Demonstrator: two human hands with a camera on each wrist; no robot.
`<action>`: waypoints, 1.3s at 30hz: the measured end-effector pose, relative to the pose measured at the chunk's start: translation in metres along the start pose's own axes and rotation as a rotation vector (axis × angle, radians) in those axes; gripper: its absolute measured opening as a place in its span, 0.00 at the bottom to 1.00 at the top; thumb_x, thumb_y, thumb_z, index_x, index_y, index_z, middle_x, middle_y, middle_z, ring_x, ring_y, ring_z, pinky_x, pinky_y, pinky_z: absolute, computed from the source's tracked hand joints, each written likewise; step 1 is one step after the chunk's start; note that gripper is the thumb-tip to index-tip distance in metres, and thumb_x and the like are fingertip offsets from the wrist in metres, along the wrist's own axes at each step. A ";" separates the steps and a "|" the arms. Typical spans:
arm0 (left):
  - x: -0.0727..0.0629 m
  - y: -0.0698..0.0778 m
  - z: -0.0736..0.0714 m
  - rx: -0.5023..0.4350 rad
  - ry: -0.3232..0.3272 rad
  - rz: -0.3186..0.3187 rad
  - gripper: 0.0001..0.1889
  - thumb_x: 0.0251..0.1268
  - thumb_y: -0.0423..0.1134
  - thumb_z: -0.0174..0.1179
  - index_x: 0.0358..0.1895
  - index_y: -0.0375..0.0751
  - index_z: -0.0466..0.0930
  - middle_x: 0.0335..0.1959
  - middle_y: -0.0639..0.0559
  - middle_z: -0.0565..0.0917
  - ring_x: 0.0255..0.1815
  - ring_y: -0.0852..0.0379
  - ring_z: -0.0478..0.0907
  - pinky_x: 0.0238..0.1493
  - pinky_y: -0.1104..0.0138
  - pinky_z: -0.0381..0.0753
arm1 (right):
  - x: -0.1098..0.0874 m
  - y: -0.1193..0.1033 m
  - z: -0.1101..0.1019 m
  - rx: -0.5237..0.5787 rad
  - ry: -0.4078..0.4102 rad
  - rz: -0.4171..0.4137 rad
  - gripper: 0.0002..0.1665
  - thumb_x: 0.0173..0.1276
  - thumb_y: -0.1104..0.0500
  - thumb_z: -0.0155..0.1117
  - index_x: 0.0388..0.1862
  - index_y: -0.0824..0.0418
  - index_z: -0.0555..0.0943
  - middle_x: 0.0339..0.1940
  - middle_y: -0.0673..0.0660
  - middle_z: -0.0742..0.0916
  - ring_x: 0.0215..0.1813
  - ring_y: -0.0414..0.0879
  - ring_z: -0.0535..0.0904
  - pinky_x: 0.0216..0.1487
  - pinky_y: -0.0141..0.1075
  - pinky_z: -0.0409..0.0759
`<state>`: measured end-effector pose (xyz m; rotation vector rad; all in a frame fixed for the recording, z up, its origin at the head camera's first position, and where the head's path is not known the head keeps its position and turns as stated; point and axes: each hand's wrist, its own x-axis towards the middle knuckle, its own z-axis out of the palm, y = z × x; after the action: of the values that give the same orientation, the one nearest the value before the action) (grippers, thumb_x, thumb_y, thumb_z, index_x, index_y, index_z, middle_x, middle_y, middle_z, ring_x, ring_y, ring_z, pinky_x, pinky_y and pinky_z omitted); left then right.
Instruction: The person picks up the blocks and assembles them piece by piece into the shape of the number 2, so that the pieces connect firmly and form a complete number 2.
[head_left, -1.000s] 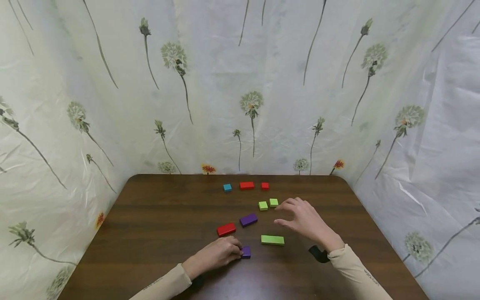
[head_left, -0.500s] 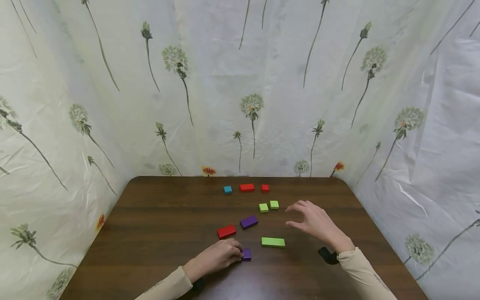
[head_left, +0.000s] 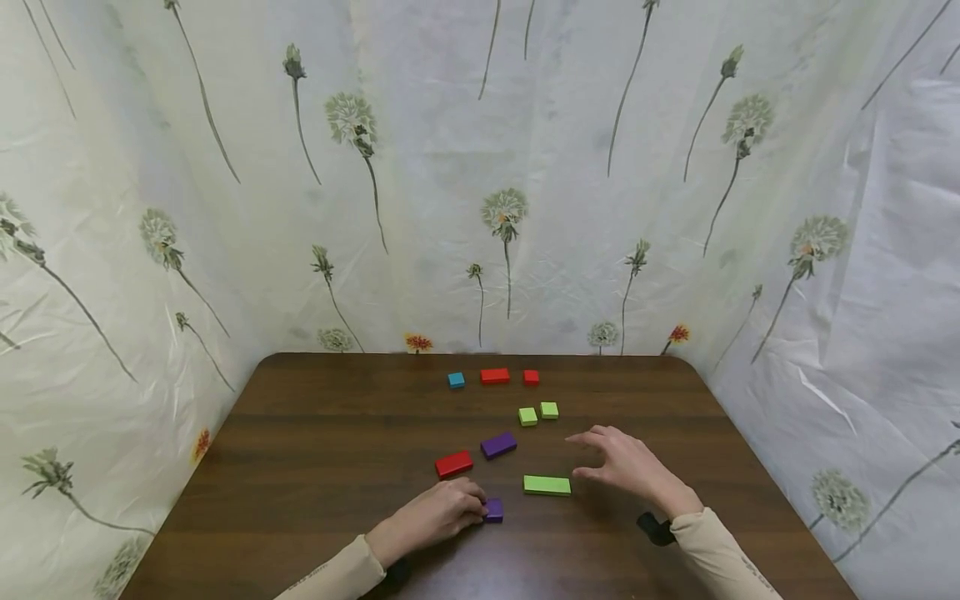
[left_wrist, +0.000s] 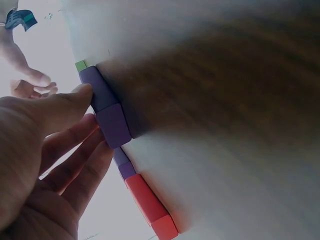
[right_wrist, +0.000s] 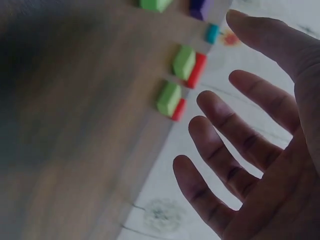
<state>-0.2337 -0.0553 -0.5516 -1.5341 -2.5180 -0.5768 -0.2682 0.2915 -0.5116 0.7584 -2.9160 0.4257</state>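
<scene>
Thumb and fingers of my left hand (head_left: pixel 442 507) pinch a purple block (head_left: pixel 493 510) low on the table; in the left wrist view the purple block (left_wrist: pixel 115 126) shows its near end between thumb and fingertips. My right hand (head_left: pixel 630 467) hovers with spread fingers to the right of a long green block (head_left: pixel 547 485), holding nothing. The right wrist view shows this right hand (right_wrist: pixel 260 145) with its palm bare. A red block (head_left: pixel 453 464) lies just beyond my left hand, beside a second purple block (head_left: pixel 498 446).
Two small green blocks (head_left: pixel 528 417) lie farther back. Along the far side of the brown table (head_left: pixel 337 433) sit a small blue block (head_left: pixel 456 380), a long red block (head_left: pixel 495 377) and a small red block (head_left: pixel 531 377). A flower-print curtain (head_left: pixel 420 208) surrounds the table.
My right hand has moved away from the small green blocks, to the right and then nearer to me. My left hand stays at the purple block. The head view has tilted slightly.
</scene>
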 end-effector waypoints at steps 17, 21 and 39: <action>0.000 0.001 0.000 0.018 -0.005 -0.006 0.06 0.63 0.36 0.64 0.38 0.43 0.88 0.44 0.52 0.85 0.45 0.64 0.80 0.45 0.80 0.76 | 0.000 -0.008 0.025 0.050 -0.052 -0.054 0.28 0.53 0.41 0.73 0.53 0.47 0.83 0.46 0.46 0.84 0.47 0.45 0.80 0.43 0.46 0.78; 0.001 0.001 -0.002 0.017 -0.004 -0.006 0.06 0.63 0.37 0.63 0.39 0.43 0.88 0.43 0.52 0.85 0.44 0.64 0.80 0.45 0.80 0.75 | 0.002 -0.010 0.030 0.058 -0.086 -0.074 0.26 0.54 0.41 0.73 0.52 0.46 0.83 0.42 0.44 0.83 0.41 0.39 0.77 0.38 0.40 0.75; 0.000 0.000 0.001 0.017 -0.001 -0.003 0.06 0.63 0.36 0.64 0.39 0.43 0.88 0.44 0.53 0.85 0.45 0.64 0.80 0.46 0.79 0.76 | 0.004 -0.015 0.043 0.059 -0.081 -0.121 0.19 0.56 0.48 0.73 0.46 0.49 0.85 0.38 0.45 0.82 0.38 0.37 0.75 0.37 0.36 0.74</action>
<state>-0.2337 -0.0550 -0.5523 -1.5248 -2.5195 -0.5535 -0.2655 0.2649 -0.5480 0.9764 -2.9220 0.4818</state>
